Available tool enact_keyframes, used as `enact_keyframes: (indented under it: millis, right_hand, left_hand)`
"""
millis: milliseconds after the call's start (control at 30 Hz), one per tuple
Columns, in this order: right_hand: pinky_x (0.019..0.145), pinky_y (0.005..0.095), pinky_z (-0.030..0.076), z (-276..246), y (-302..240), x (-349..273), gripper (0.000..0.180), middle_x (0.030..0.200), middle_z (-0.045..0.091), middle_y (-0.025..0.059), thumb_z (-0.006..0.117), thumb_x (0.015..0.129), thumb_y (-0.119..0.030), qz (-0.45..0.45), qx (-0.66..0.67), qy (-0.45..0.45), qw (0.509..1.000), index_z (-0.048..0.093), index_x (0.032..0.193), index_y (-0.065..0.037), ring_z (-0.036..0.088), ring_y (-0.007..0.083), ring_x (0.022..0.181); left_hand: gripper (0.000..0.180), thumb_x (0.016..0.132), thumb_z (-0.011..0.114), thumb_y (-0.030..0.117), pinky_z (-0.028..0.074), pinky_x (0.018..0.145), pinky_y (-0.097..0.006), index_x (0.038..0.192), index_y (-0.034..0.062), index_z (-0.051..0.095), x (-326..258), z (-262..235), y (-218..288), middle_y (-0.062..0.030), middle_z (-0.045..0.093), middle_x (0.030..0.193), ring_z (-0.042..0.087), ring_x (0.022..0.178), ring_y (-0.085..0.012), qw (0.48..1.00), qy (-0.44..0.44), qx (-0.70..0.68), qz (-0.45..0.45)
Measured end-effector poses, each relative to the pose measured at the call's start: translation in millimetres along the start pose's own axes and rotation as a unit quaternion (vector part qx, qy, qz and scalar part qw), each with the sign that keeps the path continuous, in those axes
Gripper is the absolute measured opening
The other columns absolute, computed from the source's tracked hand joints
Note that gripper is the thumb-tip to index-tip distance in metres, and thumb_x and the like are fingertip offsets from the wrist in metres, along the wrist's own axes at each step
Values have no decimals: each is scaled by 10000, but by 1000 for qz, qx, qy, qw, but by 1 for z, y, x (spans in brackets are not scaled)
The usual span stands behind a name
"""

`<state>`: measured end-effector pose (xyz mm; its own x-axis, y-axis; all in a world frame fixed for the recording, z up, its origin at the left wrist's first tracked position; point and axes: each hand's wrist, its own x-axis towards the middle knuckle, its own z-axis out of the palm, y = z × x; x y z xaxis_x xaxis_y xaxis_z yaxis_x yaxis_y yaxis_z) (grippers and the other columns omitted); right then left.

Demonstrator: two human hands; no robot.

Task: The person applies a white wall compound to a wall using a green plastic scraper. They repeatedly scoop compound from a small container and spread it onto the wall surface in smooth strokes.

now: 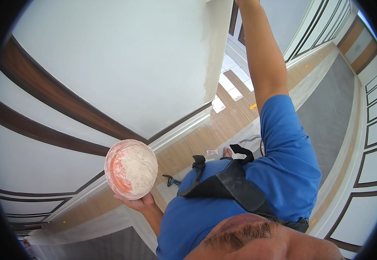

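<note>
My left hand supports a round reddish-orange bowl from below, its fingers closed against the underside. Off-white filler paste fills much of the bowl and is smeared over its inner wall and rim. My right arm stretches up and away past the wall corner. That hand lies beyond the upper edge of the picture, so its fingers and anything in them are hidden. Closest to this arm is the white wall, with a beige band of filler down its outer edge.
Dark brown wood trim runs along the left wall above a white baseboard. A blue and black tool lies on the wood-look floor. Grey floor covering stretches along the corridor. White tiles show beyond the corner.
</note>
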<state>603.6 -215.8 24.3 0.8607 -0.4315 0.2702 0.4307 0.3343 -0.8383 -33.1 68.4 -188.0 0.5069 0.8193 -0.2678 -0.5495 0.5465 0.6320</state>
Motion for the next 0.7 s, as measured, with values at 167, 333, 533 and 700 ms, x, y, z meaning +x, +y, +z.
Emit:
enact_keyframes:
  millis: [167,333,533,700]
  right_hand:
    - [764,413,571,8,-66,-42,244,1026,687,171,572,869,37,-55,90,-105,989,640,1095,98,696,310,914]
    - [889,447,572,-64,-117,-187,341,1135,676,198,592,928,-12,93,92,72,989,570,1239,125,696,349,1003]
    - [994,453,588,-295,-19,-259,353,1264,639,195,580,967,-11,298,184,74,934,521,1309,53,677,335,1137]
    - [1030,440,566,-373,-61,-325,364,1276,642,177,592,961,-8,291,167,180,925,523,1317,32,664,323,1158]
  left_hand:
    - [743,1049,341,653,345,1228,-496,1552,108,385,-8,5,6,-105,398,1607,406,1462,-288,999,-18,37,16]
    - [697,1052,387,610,368,1213,-509,1539,112,407,2,-21,4,-104,414,1595,429,1444,-304,996,-82,29,-8]
    - [624,1031,469,514,393,1189,-536,1500,103,470,-3,2,24,-111,447,1579,451,1428,-322,993,-41,5,-108]
    - [653,1005,505,534,389,1188,-554,1500,109,477,4,-7,35,-113,461,1571,446,1432,-336,988,-78,19,-134]
